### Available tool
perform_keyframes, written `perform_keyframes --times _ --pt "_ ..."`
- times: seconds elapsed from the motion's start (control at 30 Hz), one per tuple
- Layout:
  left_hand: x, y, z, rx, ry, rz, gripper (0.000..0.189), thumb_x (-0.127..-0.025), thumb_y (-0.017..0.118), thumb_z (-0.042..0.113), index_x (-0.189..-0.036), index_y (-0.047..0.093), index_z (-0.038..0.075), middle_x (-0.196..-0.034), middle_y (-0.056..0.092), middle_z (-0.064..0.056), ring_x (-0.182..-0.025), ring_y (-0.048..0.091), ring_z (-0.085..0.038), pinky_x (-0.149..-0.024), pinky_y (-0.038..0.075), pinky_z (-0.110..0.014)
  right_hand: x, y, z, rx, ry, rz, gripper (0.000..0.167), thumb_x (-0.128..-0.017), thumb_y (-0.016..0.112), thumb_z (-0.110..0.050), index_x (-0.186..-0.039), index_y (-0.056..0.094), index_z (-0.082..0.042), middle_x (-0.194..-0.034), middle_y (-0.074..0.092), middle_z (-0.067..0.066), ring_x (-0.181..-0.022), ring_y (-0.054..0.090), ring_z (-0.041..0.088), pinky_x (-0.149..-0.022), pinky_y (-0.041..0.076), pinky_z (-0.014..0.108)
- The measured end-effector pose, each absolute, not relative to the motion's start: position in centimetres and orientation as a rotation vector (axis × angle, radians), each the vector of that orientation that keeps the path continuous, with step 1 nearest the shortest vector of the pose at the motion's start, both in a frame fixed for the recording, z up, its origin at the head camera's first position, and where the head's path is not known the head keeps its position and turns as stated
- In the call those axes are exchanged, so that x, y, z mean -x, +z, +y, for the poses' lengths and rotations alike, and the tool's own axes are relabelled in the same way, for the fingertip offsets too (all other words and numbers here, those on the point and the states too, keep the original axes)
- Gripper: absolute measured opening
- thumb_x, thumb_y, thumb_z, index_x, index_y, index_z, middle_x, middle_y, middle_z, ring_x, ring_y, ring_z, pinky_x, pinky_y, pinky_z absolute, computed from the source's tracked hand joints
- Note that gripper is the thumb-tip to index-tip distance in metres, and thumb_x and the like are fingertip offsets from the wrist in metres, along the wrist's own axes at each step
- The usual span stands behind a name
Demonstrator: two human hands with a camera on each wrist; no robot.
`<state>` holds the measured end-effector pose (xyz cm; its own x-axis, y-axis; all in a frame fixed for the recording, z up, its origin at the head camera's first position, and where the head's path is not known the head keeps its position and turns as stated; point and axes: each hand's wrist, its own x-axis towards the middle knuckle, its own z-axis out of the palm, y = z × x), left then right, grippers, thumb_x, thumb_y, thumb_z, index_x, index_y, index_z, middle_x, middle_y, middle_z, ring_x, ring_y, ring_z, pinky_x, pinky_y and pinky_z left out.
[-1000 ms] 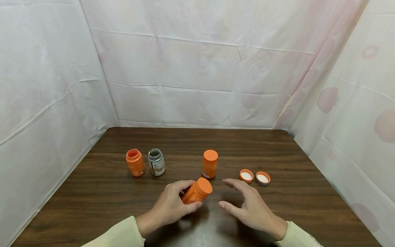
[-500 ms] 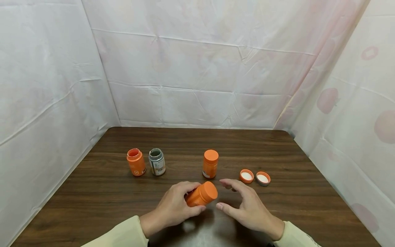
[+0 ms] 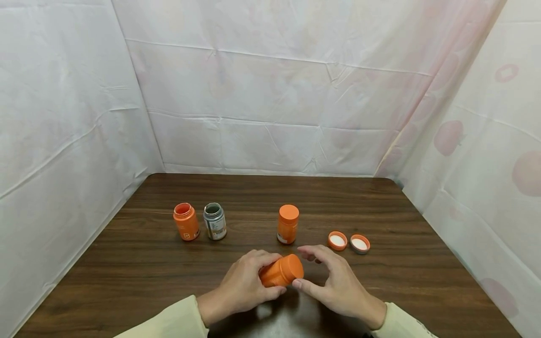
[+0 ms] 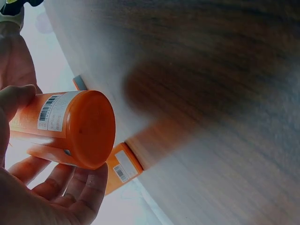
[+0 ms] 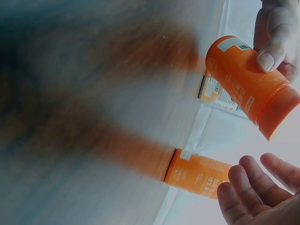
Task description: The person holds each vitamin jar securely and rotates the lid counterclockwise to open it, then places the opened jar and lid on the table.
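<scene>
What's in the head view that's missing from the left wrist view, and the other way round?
Only the head view: an open orange bottle and an open grey bottle.
Only the left wrist view: the base of the held bottle.
Both: the left hand gripping that bottle, the right hand, the standing bottle and the table.

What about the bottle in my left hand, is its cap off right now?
No, the head view shows the orange cap on the bottle that the left hand holds.
</scene>
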<state>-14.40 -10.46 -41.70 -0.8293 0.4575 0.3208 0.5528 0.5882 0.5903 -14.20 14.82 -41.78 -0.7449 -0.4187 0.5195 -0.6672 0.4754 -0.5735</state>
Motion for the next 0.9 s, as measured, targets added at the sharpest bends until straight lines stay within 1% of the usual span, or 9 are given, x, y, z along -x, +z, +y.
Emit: perform_keyframes --times 0.13,0.2,0.33,0.57,0.77,0.9 --pt "14.4 -41.8 -10.4 0.867 -1.056 -2.677 0.047 -0.076 0.091 0.034 -0.118 0.073 0.027 -0.099 0.065 0.015 -0.084 0.053 -0.005 -0.068 0.046 -0.023 14.2 -41.8 14.6 -0.932 1.145 -2.423 0.055 -0.085 0.085 -0.037 -0.134 0.061 -0.026 -0.116 0.065 -0.013 -0.104 0.061 0.008 -0.084 0.053 0.032" --pt "14.4 -41.7 -10.4 0.869 -1.053 -2.679 0.046 -0.076 0.091 0.035 -0.118 0.072 0.028 -0.099 0.065 0.015 -0.085 0.053 -0.005 -0.068 0.046 -0.023 14.2 -41.8 14.4 -0.949 1.147 -2.411 0.055 -0.085 0.085 -0.037 -0.134 0.061 -0.025 -0.115 0.065 -0.012 -0.103 0.061 0.009 -0.083 0.053 0.032" --pt "14.4 -41.8 -10.3 0.874 -1.04 -2.687 0.046 -0.076 0.091 0.036 -0.118 0.072 0.029 -0.1 0.064 0.015 -0.085 0.052 -0.004 -0.068 0.045 -0.023 14.1 -41.8 14.2 -0.956 1.155 -2.405 0.055 -0.085 0.085 -0.037 -0.133 0.061 -0.026 -0.115 0.064 -0.014 -0.103 0.063 0.013 -0.083 0.053 0.032" --pt "14.3 -41.9 -10.2 0.865 -1.029 -2.718 0.047 -0.076 0.09 0.037 -0.119 0.072 0.027 -0.101 0.065 0.015 -0.085 0.052 -0.004 -0.069 0.045 -0.024 14.0 -41.8 13.9 -0.951 1.152 -2.421 0.054 -0.086 0.084 -0.04 -0.133 0.061 -0.027 -0.113 0.063 -0.015 -0.102 0.062 0.01 -0.082 0.053 0.033" --pt "14.3 -41.9 -10.3 0.863 -1.046 -2.731 0.048 -0.077 0.09 0.038 -0.12 0.072 0.027 -0.103 0.065 0.015 -0.086 0.052 -0.004 -0.069 0.045 -0.023 14.1 -41.8 13.7 -0.949 1.136 -2.416 0.049 -0.086 0.084 -0.04 -0.128 0.064 -0.025 -0.108 0.063 -0.016 -0.097 0.061 0.01 -0.081 0.054 0.033" --pt "14.3 -41.9 -10.3 0.87 -1.051 -2.722 0.047 -0.077 0.09 0.038 -0.119 0.072 0.028 -0.102 0.065 0.015 -0.085 0.053 -0.005 -0.068 0.045 -0.023 14.2 -41.9 13.6 -0.952 1.109 -2.41 0.044 -0.086 0.084 -0.039 -0.123 0.067 -0.021 -0.101 0.062 -0.017 -0.092 0.059 0.008 -0.078 0.053 0.033"
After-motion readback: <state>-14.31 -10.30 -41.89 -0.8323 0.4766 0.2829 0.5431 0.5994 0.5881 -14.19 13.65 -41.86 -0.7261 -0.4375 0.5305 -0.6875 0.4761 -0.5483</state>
